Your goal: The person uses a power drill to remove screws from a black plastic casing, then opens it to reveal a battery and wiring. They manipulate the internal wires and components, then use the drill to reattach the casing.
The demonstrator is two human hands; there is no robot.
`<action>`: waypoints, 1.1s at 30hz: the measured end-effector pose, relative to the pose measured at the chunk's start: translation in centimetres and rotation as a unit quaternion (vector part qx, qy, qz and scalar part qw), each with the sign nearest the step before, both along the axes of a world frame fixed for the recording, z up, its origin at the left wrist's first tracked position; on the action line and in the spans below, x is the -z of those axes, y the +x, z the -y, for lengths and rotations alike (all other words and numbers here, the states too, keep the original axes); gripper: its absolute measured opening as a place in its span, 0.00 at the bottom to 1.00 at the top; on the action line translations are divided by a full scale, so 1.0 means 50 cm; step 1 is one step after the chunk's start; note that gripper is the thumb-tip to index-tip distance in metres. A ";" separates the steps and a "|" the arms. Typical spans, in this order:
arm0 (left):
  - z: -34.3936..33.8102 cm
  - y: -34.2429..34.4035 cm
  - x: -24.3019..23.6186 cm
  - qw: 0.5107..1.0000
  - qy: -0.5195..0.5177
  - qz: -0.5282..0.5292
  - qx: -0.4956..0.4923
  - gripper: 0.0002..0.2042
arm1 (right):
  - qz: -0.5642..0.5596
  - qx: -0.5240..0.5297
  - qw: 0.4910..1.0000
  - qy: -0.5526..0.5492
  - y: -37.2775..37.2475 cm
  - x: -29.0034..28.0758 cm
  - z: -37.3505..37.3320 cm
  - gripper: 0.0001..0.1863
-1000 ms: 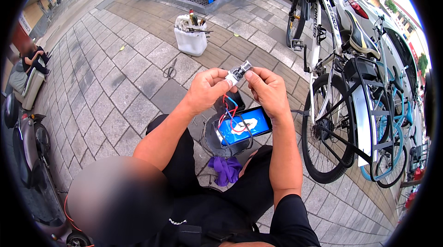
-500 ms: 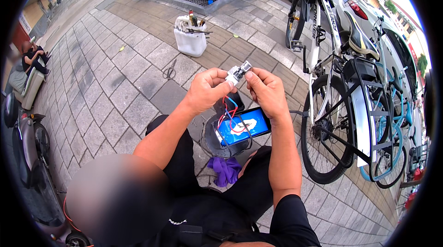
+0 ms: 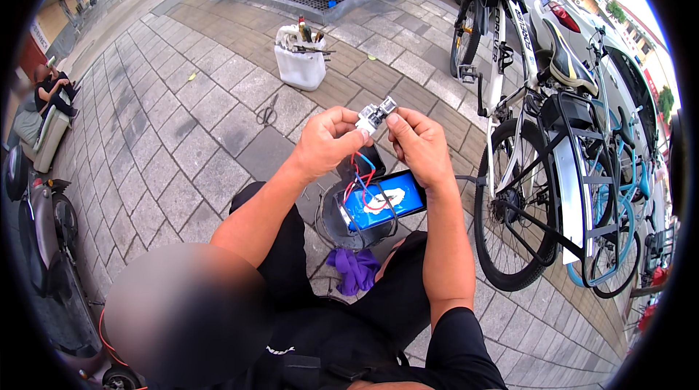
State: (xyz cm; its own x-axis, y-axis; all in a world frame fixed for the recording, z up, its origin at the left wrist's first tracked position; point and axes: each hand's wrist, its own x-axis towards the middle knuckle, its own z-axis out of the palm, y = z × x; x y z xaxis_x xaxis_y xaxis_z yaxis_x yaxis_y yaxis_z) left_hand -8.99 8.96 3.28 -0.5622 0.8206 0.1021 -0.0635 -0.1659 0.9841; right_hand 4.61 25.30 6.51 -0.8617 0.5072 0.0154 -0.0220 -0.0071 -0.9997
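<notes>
Between my two hands is a small white and silver electrical part (image 3: 374, 115), apparently a connector or socket, tilted up to the right. My left hand (image 3: 328, 144) pinches its white end between thumb and fingers. The fingertips of my right hand (image 3: 422, 148) close on its metallic end. Red and blue wires (image 3: 362, 166) hang from below the part. They lead down to a blue battery pack (image 3: 357, 207) with a torn white patch, which sits on a dark support between my knees; black cords cross over it. The part's underside is hidden by my fingers.
A cut white plastic jug (image 3: 301, 69) holding several tools stands ahead on the paving, with scissors (image 3: 268, 110) nearer. A purple cloth (image 3: 354, 270) lies between my legs. Bicycles (image 3: 518, 201) stand on the right, a scooter (image 3: 51, 266) on the left. One person (image 3: 54, 91) sits far left.
Both hands keep their hold on the small part. The part's metallic end and my right fingers have shifted very slightly; the rest looks the same.
</notes>
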 end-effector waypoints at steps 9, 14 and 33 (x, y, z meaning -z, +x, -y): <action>0.001 0.000 -0.007 1.000 -0.002 0.003 -0.006 0.16 | 0.003 0.004 1.000 -0.004 0.000 0.001 0.001 0.15; 0.002 0.000 -0.008 1.000 0.003 0.005 -0.007 0.16 | 0.003 0.011 1.000 0.000 0.000 -0.001 0.003 0.15; 0.004 0.003 -0.014 1.000 -0.005 -0.007 -0.004 0.15 | -0.003 0.005 1.000 -0.002 0.005 -0.004 0.003 0.15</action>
